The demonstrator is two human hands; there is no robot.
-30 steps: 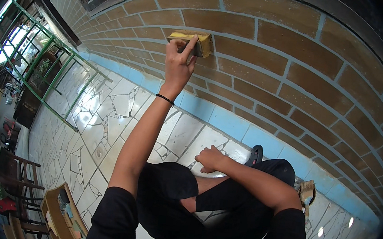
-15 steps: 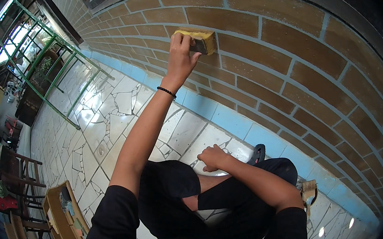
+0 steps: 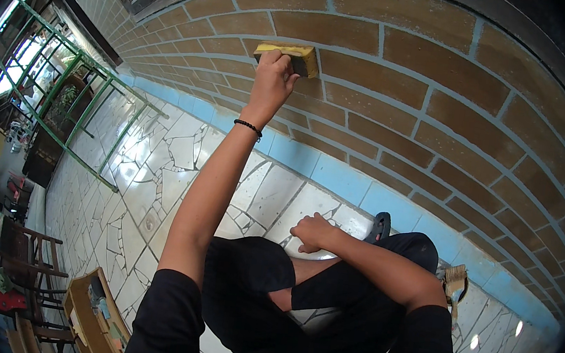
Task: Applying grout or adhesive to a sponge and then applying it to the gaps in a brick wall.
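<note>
My left hand (image 3: 274, 82) reaches up to the brick wall (image 3: 369, 72) and grips a yellow sponge (image 3: 308, 61) with a dark grey face. The sponge lies against the wall, its dark face turned towards me. My fingers curl over its left part and hide some of it; the thumb is at its lower side. A black beaded bracelet (image 3: 248, 129) circles my left wrist. My right hand (image 3: 316, 234) hangs in front of my crossed legs, above the tiled floor, with its fingers curled in and nothing seen in them.
Blue tiles (image 3: 337, 177) run along the wall's foot. A paintbrush (image 3: 454, 283) lies to the right of my knee. A dark sandal (image 3: 380, 227) is close by my leg. At the left stand a green metal frame (image 3: 88, 130), wooden chairs (image 3: 30, 253) and an open wooden box (image 3: 90, 315).
My left hand has shifted slightly, its fingers now lower and more bent on the sponge. The sponge has barely moved against the wall. My right hand stays where it was.
</note>
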